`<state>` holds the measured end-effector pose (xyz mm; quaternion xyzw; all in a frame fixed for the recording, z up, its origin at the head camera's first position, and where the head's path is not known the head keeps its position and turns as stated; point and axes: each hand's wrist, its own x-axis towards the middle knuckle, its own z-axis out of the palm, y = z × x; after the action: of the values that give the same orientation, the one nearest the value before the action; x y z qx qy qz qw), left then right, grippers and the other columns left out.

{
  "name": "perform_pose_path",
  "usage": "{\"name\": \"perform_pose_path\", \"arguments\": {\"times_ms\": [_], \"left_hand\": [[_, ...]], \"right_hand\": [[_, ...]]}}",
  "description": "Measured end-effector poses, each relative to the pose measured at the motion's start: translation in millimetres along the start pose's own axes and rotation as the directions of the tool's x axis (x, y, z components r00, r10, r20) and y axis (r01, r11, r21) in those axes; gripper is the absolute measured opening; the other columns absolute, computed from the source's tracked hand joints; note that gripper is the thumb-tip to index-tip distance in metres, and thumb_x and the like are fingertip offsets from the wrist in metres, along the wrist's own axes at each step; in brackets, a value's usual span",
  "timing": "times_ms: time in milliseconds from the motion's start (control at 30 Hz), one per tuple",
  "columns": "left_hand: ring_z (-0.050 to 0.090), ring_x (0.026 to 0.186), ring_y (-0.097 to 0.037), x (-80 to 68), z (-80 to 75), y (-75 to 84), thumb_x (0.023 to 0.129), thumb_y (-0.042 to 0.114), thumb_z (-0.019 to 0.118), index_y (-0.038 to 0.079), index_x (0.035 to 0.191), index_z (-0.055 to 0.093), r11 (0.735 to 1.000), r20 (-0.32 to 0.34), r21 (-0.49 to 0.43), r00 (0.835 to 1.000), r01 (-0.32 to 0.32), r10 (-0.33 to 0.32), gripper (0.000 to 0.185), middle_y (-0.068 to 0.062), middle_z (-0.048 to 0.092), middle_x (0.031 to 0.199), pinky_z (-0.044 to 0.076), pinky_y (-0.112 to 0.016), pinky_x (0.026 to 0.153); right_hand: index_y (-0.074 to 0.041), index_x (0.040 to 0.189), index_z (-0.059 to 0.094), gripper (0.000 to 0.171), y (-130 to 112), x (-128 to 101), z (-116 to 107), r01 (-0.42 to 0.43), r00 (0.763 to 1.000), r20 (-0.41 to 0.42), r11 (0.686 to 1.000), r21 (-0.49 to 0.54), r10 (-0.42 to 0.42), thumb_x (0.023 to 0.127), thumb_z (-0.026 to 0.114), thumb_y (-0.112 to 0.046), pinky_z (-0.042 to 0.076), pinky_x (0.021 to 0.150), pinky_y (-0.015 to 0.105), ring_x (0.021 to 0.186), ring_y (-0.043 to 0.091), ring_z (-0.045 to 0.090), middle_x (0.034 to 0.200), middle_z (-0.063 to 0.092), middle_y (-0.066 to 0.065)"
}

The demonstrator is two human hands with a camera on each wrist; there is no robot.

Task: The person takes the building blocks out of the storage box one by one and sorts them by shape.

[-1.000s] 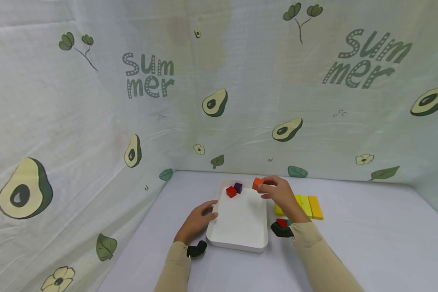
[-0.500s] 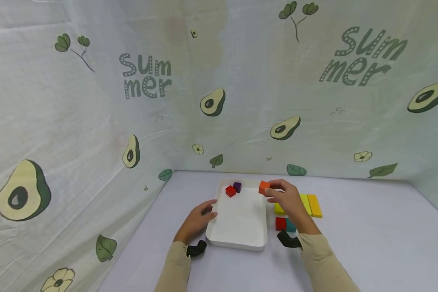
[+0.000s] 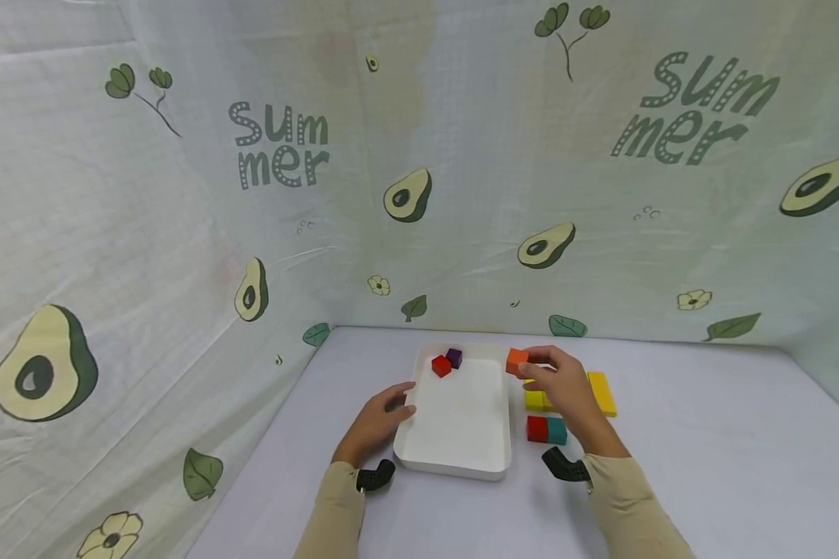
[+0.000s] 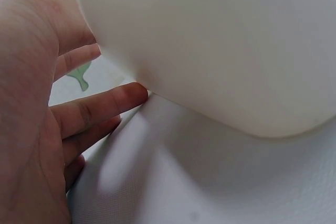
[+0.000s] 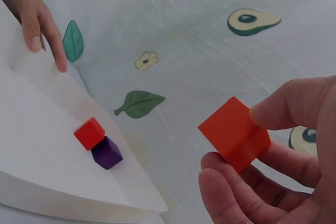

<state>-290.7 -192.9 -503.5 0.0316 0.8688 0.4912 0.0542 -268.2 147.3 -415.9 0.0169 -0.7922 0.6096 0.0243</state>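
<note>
My right hand (image 3: 562, 384) pinches an orange cube (image 3: 516, 362) between thumb and fingers. In the right wrist view the cube (image 5: 231, 132) is held up with a corner towards the top. It sits just beyond the right rim of a white tray (image 3: 454, 435). In that tray a red cube (image 3: 441, 366) and a purple cube (image 3: 454, 358) stand side by side near the far left corner. My left hand (image 3: 372, 425) touches the tray's left side, its fingers spread along the edge. A fingertip (image 4: 134, 93) meets the tray's lower edge in the left wrist view.
Right of the tray, yellow blocks (image 3: 534, 399) and an orange-yellow block (image 3: 602, 394) lie partly behind my right hand. Closer to me, a second red cube (image 3: 537, 429) and a teal cube (image 3: 557, 431) sit together. A printed cloth (image 3: 461, 256) hangs behind the table.
My right hand has drawn to the right with the orange cube, from over the tray's far right part to beyond its rim. The left hand stays at the tray's side.
</note>
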Motion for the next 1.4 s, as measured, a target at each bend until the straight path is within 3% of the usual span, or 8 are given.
{"name": "perform_pose_path", "arguments": {"times_ms": [300,733,967,1233,1400], "left_hand": [[0.041,0.138,-0.035,0.9,0.0,0.2,0.092,0.046,0.069,0.039,0.14,0.057,1.0,-0.005,-0.006,1.0,0.01,-0.01,0.05,-0.008,0.054,0.144,0.029,-0.067,0.11],[0.041,0.139,-0.035,0.9,-2.5,1.7,0.093,0.044,0.069,0.039,0.14,0.057,1.0,-0.001,-0.005,1.0,0.024,-0.024,0.049,-0.007,0.054,0.144,0.028,-0.068,0.11],[0.043,0.137,-0.033,2.8,-2.8,2.5,0.093,0.045,0.068,0.04,0.14,0.057,1.0,0.004,0.004,1.0,-0.001,0.001,0.049,-0.006,0.055,0.142,0.029,-0.066,0.111],[0.043,0.137,-0.033,4.4,-3.6,-0.1,0.093,0.045,0.068,0.041,0.14,0.057,1.0,0.006,0.005,1.0,-0.007,0.007,0.049,-0.006,0.054,0.144,0.031,-0.066,0.11],[0.044,0.136,-0.034,2.8,-3.0,-2.1,0.092,0.047,0.069,0.04,0.14,0.057,1.0,0.011,-0.003,1.0,0.0,0.0,0.05,-0.006,0.054,0.143,0.031,-0.066,0.109]], "right_hand": [[-0.003,0.136,0.052,0.045,3,-11,-13,-0.004,1.0,0.007,1.0,-0.019,0.004,0.1,0.061,-0.03,0.054,0.095,0.045,0.11,0.035,0.063,0.133,0.054,0.019],[0.0,0.137,0.05,0.046,18,-20,-36,-0.017,1.0,0.018,0.996,-0.086,0.019,0.102,0.058,-0.029,0.056,0.091,0.034,0.115,0.034,0.058,0.135,0.052,0.021],[0.002,0.14,0.049,0.049,28,-26,-50,-0.009,0.999,0.046,0.994,-0.111,0.014,0.102,0.058,-0.027,0.056,0.09,0.035,0.118,0.036,0.054,0.14,0.047,0.022],[0.002,0.146,0.044,0.054,42,-31,-64,-0.047,0.995,0.084,0.991,-0.128,0.058,0.104,0.056,-0.03,0.055,0.087,0.024,0.108,0.031,0.061,0.143,0.045,0.024],[0.004,0.144,0.045,0.053,47,-31,-67,-0.065,0.991,0.107,0.989,-0.136,0.079,0.103,0.057,-0.028,0.055,0.088,0.027,0.107,0.033,0.063,0.14,0.049,0.024]]}}
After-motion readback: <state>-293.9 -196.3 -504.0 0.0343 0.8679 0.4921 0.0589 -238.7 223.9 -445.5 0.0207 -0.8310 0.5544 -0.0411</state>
